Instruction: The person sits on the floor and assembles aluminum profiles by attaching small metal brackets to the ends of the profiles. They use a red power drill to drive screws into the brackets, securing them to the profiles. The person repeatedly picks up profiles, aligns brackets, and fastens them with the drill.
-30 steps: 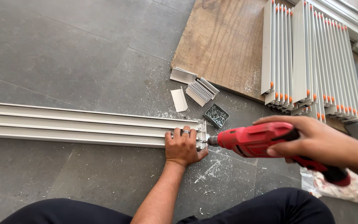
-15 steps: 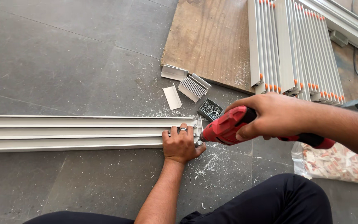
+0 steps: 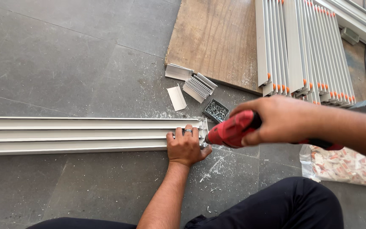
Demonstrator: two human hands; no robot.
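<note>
A clear plastic bag (image 3: 344, 166) lies on the grey floor at the lower right, beside a dark trouser leg. It holds small white and orange pieces. A small, open, dark square box (image 3: 216, 111) filled with silver screws sits just beyond the long pale channel's end.

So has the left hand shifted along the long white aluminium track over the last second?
No. The left hand stays pressed on the long white aluminium track at its right end, as before.
</note>
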